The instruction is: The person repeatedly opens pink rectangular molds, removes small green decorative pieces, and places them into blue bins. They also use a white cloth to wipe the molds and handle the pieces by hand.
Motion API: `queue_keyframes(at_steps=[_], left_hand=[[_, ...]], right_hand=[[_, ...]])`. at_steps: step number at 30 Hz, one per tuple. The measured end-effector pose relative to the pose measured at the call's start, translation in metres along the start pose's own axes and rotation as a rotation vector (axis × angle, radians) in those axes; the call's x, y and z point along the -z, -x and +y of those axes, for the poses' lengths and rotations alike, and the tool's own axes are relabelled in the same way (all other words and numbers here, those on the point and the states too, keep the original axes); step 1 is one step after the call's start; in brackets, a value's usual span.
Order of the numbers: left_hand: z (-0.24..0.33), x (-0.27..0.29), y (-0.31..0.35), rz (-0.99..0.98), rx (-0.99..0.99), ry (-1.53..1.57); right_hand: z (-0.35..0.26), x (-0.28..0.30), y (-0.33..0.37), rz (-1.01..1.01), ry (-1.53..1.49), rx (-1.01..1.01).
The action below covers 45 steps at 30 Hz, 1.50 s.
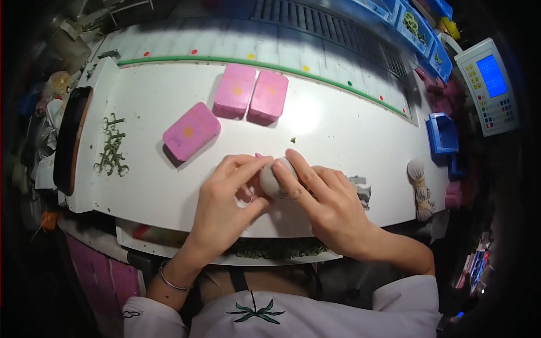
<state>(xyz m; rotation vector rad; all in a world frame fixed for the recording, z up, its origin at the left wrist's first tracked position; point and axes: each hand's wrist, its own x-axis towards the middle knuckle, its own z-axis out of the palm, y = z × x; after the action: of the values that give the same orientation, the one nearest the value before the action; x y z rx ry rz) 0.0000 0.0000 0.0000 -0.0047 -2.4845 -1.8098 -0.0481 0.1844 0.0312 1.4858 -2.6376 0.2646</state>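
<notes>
Near the front middle of the white worktop, both hands meet around a pale grey rounded cloth pouch (274, 181). From above, my right hand (321, 194) grips it, index and middle fingers stretched over its rounded end. Grey cloth (363, 191) shows past the right knuckles and looks like the pouch's tail. My left hand (225, 188) is curled at the pouch's left side, fingers and thumb closed. A small pink edge (258, 155) shows at its fingertips; the rest of that pink piece is hidden. Beyond the hands lie three pink rounded blocks (191, 132) with yellow spots.
Thin green branched pieces (112, 146) lie at the left, beside a dark phone-like slab (73, 141). A second tied cloth pouch (420, 188) lies at the right, near a blue bin (442, 133). A keypad unit with a blue screen (489, 84) stands far right. An open drawer (169, 250) is below the worktop.
</notes>
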Motion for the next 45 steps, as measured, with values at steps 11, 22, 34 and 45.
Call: queue_keyframes(at_steps=[11,22,34,45], left_hand=[[0.000,-0.009,0.018,0.192,-0.182,-0.088],[0.023,-0.002,0.019,0.076,-0.075,0.078],[0.010,0.009,0.026,0.187,-0.083,-0.200],[-0.004,0.016,0.030,-0.024,0.061,0.043]], right_hand=[[0.001,0.002,0.009,0.153,0.085,-0.238],[-0.028,-0.029,-0.016,0.361,-0.560,-0.168],[-0.039,-0.033,-0.023,0.454,-0.596,-0.331],[-0.032,-0.044,-0.018,0.287,-0.886,-0.460]])
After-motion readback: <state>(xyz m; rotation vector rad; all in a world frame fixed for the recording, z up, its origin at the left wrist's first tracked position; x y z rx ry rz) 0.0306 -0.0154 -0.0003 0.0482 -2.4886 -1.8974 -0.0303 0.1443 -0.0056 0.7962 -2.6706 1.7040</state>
